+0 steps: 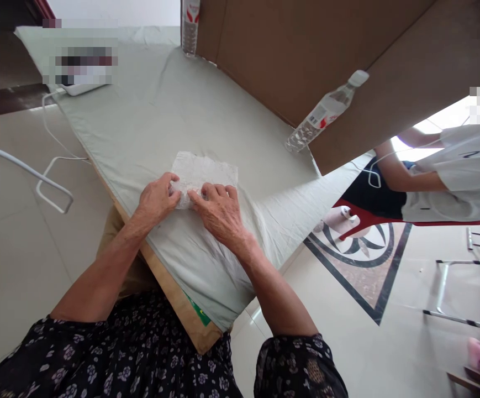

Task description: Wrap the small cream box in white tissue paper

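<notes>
A: How were the hands set on it?

B: The left hand (156, 199) had its fingertips curled over the near left corner of the bubble wrap sheet (205, 176), pinching that edge; the right hand (219, 213) lay flat beside it, fingers pressing the near edge down, grasping nothing

A: And where did the sheet lie?

B: Flat on the pale green cloth (148, 110) covering the table, near its front edge, well short of the cardboard panel (297, 50) standing behind it

A: What would have made the fold clean?

B: By my reading, keeping the flat hand as an anchor while the pinched corner was rolled evenly, so the slippery film did not skid on the cloth

A: Anything else around the sheet?

B: A water bottle (325, 113) leaned on the cardboard to its right, another bottle (190, 25) stood farther back; a seated person (451, 171) beyond
</notes>
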Tool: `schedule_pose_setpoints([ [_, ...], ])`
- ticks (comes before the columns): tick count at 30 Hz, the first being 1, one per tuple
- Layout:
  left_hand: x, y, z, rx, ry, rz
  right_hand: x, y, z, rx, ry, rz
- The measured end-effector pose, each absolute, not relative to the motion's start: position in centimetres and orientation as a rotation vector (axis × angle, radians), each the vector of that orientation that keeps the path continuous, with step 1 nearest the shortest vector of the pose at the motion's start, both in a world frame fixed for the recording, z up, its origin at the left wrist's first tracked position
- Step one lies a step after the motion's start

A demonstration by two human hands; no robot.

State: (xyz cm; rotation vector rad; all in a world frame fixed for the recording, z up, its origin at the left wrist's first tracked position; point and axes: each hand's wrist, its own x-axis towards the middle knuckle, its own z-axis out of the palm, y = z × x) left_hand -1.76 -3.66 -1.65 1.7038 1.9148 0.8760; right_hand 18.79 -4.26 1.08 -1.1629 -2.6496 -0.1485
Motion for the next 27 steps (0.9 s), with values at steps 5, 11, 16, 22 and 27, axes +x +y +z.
schedule_pose_setpoints([
  [5,-1.9,-4.7,-0.1,1.725,2.172,0.653,18.6,-3.8,2.1,-1.132,-2.773,-0.285],
  [11,-2.7,-5.3,1.4,1.551,2.208,0.473,18.3,-3.4,3.0,-1.103,-2.848,-0.299],
  [16,-2.2,-4.9,0.8,1.256,2.01,0.66,18.2,-3.5,3.1,-1.118,-2.845,-0.295],
  [22,0.1,-5.1,1.6,0.887,1.642,1.074,18.1,-3.1,3.6,-1.14,-2.86,-0.192],
  [27,1.5,-4.5,1.7,0.824,1.527,1.19,18.1,-2.9,3.8,-1.166,-2.844,-0.079],
])
